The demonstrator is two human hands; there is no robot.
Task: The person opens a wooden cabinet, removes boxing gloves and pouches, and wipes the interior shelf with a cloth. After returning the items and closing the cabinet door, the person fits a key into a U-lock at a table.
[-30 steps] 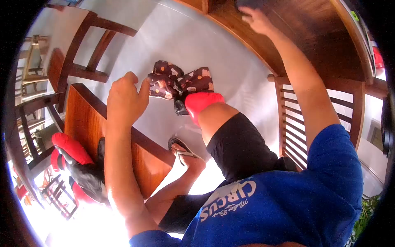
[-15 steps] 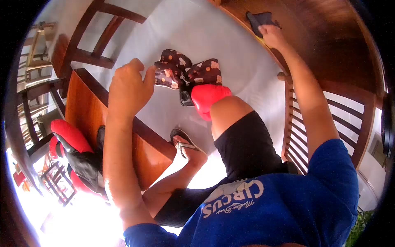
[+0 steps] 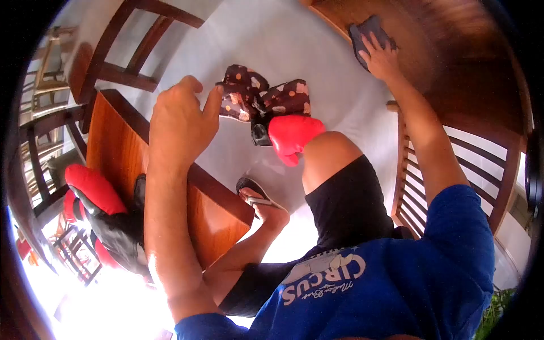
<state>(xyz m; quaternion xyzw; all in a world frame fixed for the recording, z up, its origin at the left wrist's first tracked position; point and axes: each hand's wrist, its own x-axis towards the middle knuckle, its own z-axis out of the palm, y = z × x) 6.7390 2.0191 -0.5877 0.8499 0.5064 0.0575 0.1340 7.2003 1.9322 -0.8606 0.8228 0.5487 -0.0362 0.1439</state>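
Brown wood (image 3: 439, 48) bears a dark cloth (image 3: 369, 29) (right hand (image 3: 382, 58) atop, left hand (image 3: 182, 122) apart).

Up at one o'clock, the person's right hand (image 3: 383, 60) lies with fingers spread on a dark cloth (image 3: 369, 29) on the brown wooden desk (image 3: 447, 48). The left hand (image 3: 182, 119) hangs in the air at ten o'clock, thumb apart from the fingers. Toward twelve, a dark patterned piece (image 3: 286, 97) sits on the pale floor (image 3: 354, 93), just beside a glossy red padded thing (image 3: 289, 135) (the knee (image 3: 333, 152) hides some of it). Red-and-black padding (image 3: 99, 190) shows at nine, a slatted chair (image 3: 479, 152) at three.
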